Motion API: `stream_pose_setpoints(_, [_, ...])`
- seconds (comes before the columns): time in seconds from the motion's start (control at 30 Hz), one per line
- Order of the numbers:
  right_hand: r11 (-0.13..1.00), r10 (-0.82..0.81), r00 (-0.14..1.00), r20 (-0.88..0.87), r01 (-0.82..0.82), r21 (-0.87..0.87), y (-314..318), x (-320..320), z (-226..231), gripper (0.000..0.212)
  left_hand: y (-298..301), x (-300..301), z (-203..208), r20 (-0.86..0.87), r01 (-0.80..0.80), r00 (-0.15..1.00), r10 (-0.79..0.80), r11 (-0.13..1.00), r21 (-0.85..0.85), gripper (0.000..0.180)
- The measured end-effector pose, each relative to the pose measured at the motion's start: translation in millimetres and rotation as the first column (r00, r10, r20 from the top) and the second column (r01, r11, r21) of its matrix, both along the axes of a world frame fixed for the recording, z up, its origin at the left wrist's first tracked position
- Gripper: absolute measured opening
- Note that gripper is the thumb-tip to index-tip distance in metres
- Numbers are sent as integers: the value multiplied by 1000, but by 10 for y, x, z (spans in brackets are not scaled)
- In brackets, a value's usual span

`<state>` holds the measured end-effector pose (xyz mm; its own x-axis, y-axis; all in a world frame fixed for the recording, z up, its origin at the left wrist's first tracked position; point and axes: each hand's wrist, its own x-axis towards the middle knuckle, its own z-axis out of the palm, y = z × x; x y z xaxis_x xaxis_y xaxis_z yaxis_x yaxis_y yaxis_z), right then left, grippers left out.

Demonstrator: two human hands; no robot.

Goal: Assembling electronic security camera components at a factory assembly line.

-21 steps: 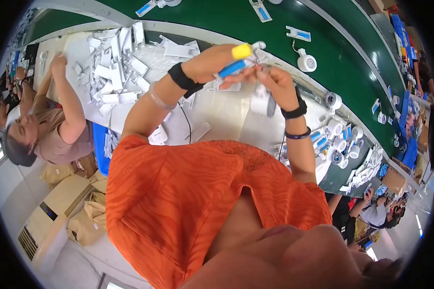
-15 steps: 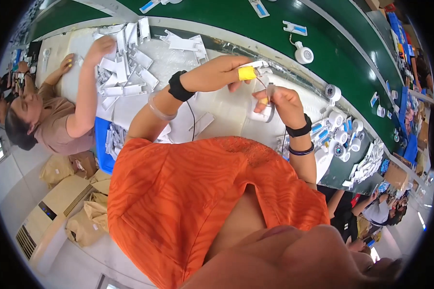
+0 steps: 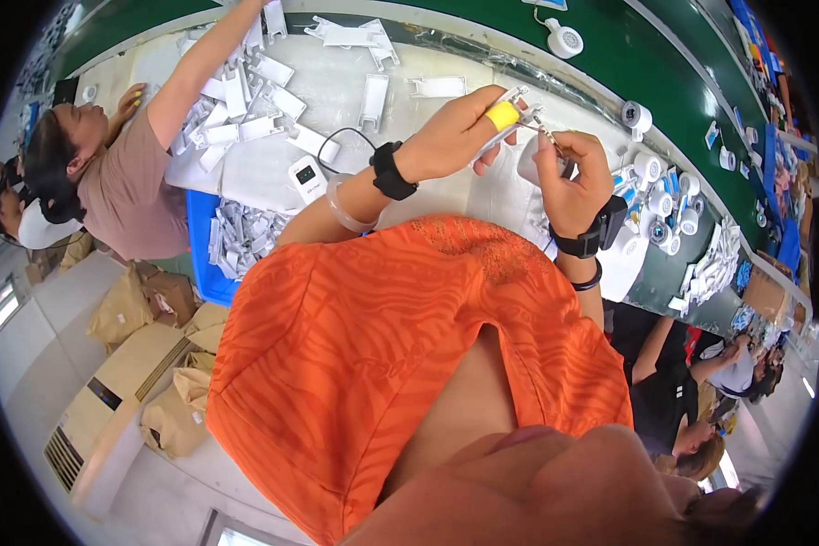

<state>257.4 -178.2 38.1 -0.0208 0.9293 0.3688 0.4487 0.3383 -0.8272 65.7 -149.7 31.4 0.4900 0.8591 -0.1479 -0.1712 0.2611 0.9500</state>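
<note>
My left hand (image 3: 455, 136) is closed on a white plastic housing (image 3: 491, 144), with yellow tape wrapped round the thumb. A thin wire (image 3: 537, 126) runs from the housing's upper end to my right hand (image 3: 578, 182). The right thumb and forefinger pinch the wire close to the housing. Just behind the right fingers is a white round part (image 3: 530, 164), partly hidden; whether the hand supports it or it rests on the table, I cannot tell. Both wrists wear black bands.
Loose white casings (image 3: 232, 96) are heaped on the left of the white table (image 3: 419, 59), beside a blue bin (image 3: 200, 250) of small parts. A co-worker (image 3: 132, 191) reaches across there. Round white units (image 3: 651, 173) cluster at right, before the green conveyor (image 3: 482, 23). A small white device (image 3: 307, 177) lies near my left forearm.
Both my hands have shifted slightly right in view. The right fingers have moved from the round part to the wire. The co-worker's arm now stretches farther over the table.
</note>
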Motion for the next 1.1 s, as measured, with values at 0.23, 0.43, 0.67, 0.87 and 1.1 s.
stream_pose_setpoints(0.23, [990, 17, 1000, 18, -19, 138, -138, -21, -5, 20, -170, 114, -13, 75, 4, 997, -5, 1000, 14, 30])
stream_pose_setpoints(0.43, [971, 50, 989, 140, -81, 226, -193, 15, 52, 20, -260, 118, 27, 70, -14, 998, 9, 998, 64, 33])
stream_pose_setpoints(0.67, [966, -8, 993, 117, -23, 259, -234, 22, 64, 20, -330, 141, 123, -1, 5, 1000, -5, 993, 120, 36])
stream_pose_setpoints(0.87, [969, -14, 993, 114, -15, 246, -233, 30, 74, 22, -344, 179, 159, -47, 6, 999, 2, 985, 173, 38])
stream_pose_setpoints(1.1, [957, -20, 994, 112, -13, 288, -227, 22, 40, 23, -345, 183, 151, -101, -45, 991, 89, 925, 377, 37])
